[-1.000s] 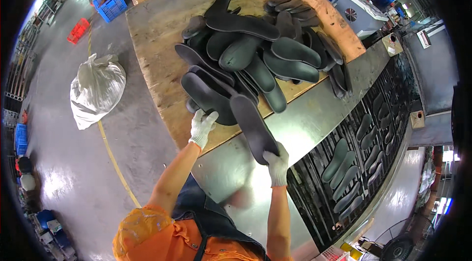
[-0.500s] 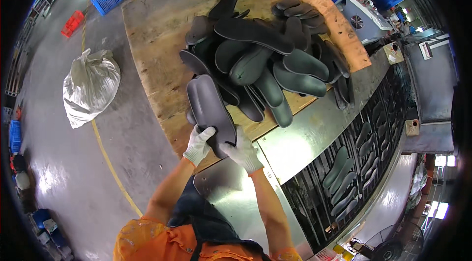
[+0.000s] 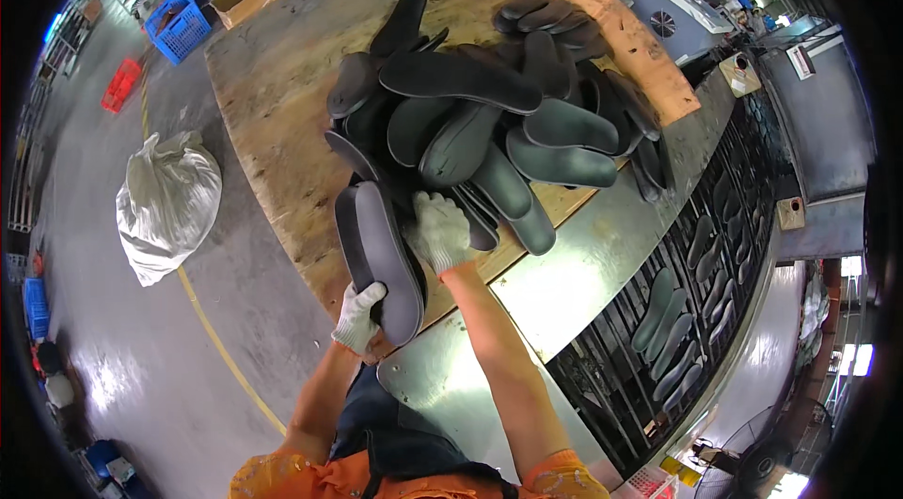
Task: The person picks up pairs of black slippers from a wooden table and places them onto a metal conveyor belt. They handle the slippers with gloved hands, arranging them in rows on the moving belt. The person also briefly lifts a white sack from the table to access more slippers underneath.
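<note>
My left hand (image 3: 358, 315), in a white knit glove, is closed on the lower end of a pair of dark insoles (image 3: 384, 259). One insole lies over the other, and the rear one shows along the left side. My right hand (image 3: 440, 230), gloved alike, is at the near edge of a heap of black insoles (image 3: 467, 78). Its fingers are curled against a dark insole there, with the fingertips partly hidden. The heap lies loosely piled on a worn wooden board (image 3: 273, 113), the insoles pointing many ways.
A metal plate (image 3: 555, 297) adjoins the board on the right. Beyond it, a slatted black conveyor (image 3: 602, 386) carries several insoles (image 3: 670, 330). An orange-brown strip (image 3: 602, 19) edges the board's far right. On the floor at left are a white sack (image 3: 169, 203) and a blue crate (image 3: 177, 27).
My right hand has let go of the held insoles and moved up to the heap. My left hand keeps hold of the insoles, which now show as two, lower in view.
</note>
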Available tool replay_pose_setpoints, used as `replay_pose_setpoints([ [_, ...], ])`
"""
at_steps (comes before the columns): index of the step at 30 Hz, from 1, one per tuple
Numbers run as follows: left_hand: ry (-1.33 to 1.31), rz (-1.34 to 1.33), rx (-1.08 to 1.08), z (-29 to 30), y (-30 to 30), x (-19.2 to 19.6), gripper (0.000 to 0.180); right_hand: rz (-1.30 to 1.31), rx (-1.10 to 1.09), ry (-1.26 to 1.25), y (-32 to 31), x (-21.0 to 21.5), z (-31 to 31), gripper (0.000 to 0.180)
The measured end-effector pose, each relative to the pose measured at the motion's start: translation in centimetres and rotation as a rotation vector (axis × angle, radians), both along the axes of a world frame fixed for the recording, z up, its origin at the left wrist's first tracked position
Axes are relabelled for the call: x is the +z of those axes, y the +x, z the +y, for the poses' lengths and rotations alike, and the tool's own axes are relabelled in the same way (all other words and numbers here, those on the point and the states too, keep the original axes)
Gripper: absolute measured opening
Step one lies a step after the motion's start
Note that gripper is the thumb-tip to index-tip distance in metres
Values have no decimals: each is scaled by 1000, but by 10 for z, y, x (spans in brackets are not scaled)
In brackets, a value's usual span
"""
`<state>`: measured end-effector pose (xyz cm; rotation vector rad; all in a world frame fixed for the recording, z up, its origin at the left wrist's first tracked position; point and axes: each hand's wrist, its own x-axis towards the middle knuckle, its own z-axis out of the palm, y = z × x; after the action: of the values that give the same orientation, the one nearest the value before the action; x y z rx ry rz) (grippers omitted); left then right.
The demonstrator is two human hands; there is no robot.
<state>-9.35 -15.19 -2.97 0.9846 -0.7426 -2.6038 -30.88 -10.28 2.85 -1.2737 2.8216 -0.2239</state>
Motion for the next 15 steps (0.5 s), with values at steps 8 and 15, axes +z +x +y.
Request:
replay_pose_setpoints([
  [8, -104, -14, -64, -8, 2, 6, 53, 134, -188, -182, 4, 7, 87, 42],
  [15, -204, -96, -41, 0, -3, 13, 43, -50, -198, -31, 25, -5, 88, 68],
])
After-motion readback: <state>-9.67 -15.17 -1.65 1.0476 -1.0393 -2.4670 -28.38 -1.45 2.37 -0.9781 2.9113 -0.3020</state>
